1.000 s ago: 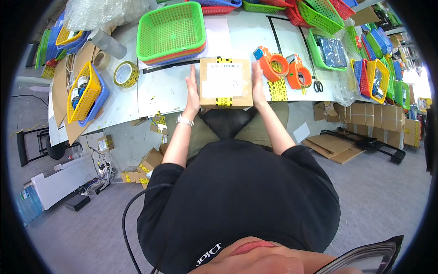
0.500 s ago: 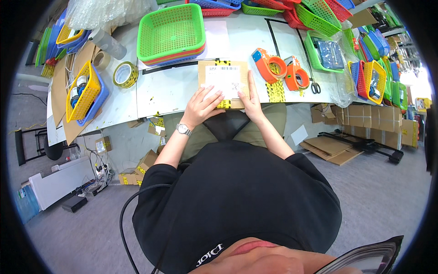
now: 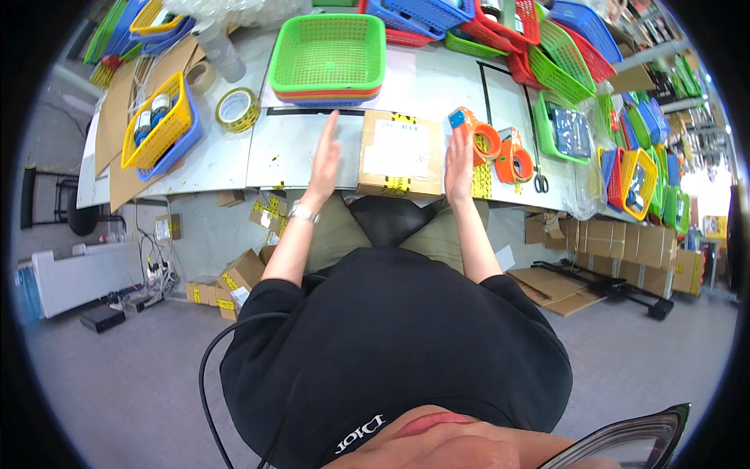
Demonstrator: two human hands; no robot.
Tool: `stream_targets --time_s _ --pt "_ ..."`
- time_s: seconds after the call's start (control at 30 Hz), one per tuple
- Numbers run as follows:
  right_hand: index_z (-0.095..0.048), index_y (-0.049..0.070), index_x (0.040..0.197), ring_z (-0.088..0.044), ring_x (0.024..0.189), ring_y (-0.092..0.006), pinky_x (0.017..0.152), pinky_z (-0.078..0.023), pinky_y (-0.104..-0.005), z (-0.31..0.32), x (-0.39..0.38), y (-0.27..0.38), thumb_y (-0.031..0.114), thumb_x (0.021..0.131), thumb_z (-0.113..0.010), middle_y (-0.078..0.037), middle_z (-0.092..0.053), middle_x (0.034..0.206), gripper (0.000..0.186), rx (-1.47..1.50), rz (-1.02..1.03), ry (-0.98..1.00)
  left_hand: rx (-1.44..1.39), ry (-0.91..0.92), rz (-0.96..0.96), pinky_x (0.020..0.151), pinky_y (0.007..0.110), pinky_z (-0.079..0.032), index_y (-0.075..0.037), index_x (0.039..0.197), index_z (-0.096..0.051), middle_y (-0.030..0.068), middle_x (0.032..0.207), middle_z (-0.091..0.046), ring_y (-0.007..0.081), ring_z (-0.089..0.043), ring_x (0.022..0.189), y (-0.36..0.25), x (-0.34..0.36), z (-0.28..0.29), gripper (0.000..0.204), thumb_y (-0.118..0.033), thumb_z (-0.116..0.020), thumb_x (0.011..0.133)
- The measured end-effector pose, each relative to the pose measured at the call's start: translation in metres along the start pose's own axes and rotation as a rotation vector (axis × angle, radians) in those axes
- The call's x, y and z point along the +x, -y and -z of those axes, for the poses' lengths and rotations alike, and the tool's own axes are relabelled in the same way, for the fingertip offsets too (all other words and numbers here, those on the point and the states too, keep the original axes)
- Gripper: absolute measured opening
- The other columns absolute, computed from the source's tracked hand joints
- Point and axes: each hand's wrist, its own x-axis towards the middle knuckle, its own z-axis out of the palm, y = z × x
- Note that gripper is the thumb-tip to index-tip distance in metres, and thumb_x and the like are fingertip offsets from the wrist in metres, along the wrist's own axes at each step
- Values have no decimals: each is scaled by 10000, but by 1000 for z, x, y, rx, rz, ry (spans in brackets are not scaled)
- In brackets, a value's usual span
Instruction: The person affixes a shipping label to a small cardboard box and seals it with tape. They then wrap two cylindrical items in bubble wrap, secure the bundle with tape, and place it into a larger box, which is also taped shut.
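Observation:
A cardboard box (image 3: 400, 187) sits at the table's near edge, with a white label (image 3: 397, 148) on top and yellow-black tape at its front and back. To its left, apart from it, my left hand (image 3: 325, 160) is held edge-on with fingers stretched out and nothing in it. On the other side my right hand (image 3: 458, 166) is likewise upright and flat, close to the box's right side; whether it touches I cannot tell. Just beyond that hand stand two orange tape dispensers (image 3: 486, 139) (image 3: 516, 160).
Stacked baskets (image 3: 328, 55), green on top, stand behind the box. A tape roll (image 3: 237, 109) and a yellow basket (image 3: 160, 129) with bottles lie left. Scissors (image 3: 541, 181) and a green basket (image 3: 558, 129) are right. Flattened cardboard (image 3: 558, 285) lies on the floor.
Both hands have come off the box and moved apart to its two sides, fingers straightened. The box now rests on the table alone. The whole view has shifted slightly.

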Motion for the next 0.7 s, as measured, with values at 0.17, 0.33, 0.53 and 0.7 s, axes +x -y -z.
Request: stream_targets --time_s 0.17,0.33,0.53,0.7 --pt "-230 23 1513 -303 1418 -214 1158 -243 -337 -16 20 -11 403 999 -465 -130 -289 1551 682 -82 -177 134 -246 40 166 1196 319 -54 -12 1537 -48 140 1617 -65 230 -50 1493 25 26 -36 697 -454 -274 1048" --pt "-490 28 1333 -576 1116 -188 952 -466 -339 -6 10 -13 327 930 -578 -90 -585 1242 510 -58 -405 7 -559 -150 490 1184 320 -132 16 1528 -59 184 1595 -131 229 -125 1473 38 17 -51 788 -503 -358 1016" --pt "-139 96 1553 -374 1357 -281 1106 -323 -368 -57 -26 37 201 789 -622 -165 -323 1514 910 -115 -256 386 -767 -137 623 1037 340 -423 6 1452 -332 144 1431 -461 217 -490 1274 -4 -34 -27 620 -448 -372 1031" --pt "-127 102 1556 -127 1489 -262 1193 -103 -393 -127 -31 47 267 783 -626 -146 -158 1606 934 158 -23 605 -668 -421 573 959 379 -497 12 1361 -455 157 1308 -564 253 -588 1140 -59 -80 53 538 -374 -489 988"
